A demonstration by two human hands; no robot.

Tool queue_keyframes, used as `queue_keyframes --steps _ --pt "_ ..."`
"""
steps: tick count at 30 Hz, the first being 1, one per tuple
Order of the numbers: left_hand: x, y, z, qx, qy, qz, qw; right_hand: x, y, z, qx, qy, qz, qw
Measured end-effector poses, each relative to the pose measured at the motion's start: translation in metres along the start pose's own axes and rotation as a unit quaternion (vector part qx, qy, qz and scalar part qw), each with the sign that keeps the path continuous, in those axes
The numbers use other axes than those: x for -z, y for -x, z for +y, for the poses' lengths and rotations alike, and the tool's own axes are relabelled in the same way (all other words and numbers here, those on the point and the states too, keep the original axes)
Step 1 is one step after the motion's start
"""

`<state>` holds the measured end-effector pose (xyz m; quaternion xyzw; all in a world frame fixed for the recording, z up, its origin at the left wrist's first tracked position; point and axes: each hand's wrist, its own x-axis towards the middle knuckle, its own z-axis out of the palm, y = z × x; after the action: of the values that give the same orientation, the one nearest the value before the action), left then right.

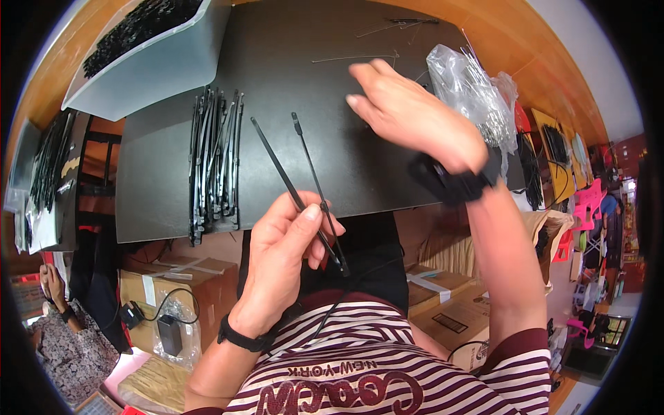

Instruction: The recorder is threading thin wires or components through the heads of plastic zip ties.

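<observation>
My left hand (280, 242) is closed at the table's near edge, with thumb and fingers pinching a thin black strip (275, 160). A second, narrower black rod (309, 152) with a small fitting at its tip crosses the strip in the same grip. My right hand (415, 114), slightly blurred, hovers over the far right of the table. Its thumb and fingers are apart, and nothing shows between them. Just beyond its fingertips lies a thin wire (339, 59). A row of similar black strips (216, 155) lies left of my left hand.
A translucent bin (162, 72) of black pieces stands at the far left on the dark table (277, 76). A clear plastic bag (449, 66) of thin metal wires sits at the right. Cardboard boxes (214, 277) are below. Another person's hand (52, 282) shows at lower left.
</observation>
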<state>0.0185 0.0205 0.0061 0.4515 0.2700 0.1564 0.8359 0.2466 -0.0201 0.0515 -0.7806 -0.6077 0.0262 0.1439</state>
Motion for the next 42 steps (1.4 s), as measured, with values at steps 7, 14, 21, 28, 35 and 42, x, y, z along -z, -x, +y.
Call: queue_keyframes --steps 7,14,21,28,35,42 --pt "0.004 0.014 0.013 -0.031 -0.004 -0.006 0.999 -0.02 -0.068 0.011 -0.145 0.116 -0.204 0.961" --pt "0.021 0.018 0.017 -0.069 -0.017 0.042 0.997 -0.045 0.029 -0.05 0.096 0.086 -0.054 0.99" --pt "0.03 0.029 0.011 -0.066 -0.07 0.052 0.994 -0.053 0.089 -0.071 0.133 0.016 -0.004 0.991" --pt "0.027 0.035 -0.002 0.033 -0.193 0.026 0.98 -0.062 0.104 -0.062 0.163 -0.001 0.041 0.986" --pt "0.016 0.014 -0.018 0.011 -0.095 0.031 0.995 -0.06 0.103 -0.061 0.163 -0.045 0.042 0.985" --pt "0.012 0.009 -0.004 -0.002 -0.028 0.039 0.999 -0.037 0.085 -0.04 0.161 -0.034 0.043 0.985"
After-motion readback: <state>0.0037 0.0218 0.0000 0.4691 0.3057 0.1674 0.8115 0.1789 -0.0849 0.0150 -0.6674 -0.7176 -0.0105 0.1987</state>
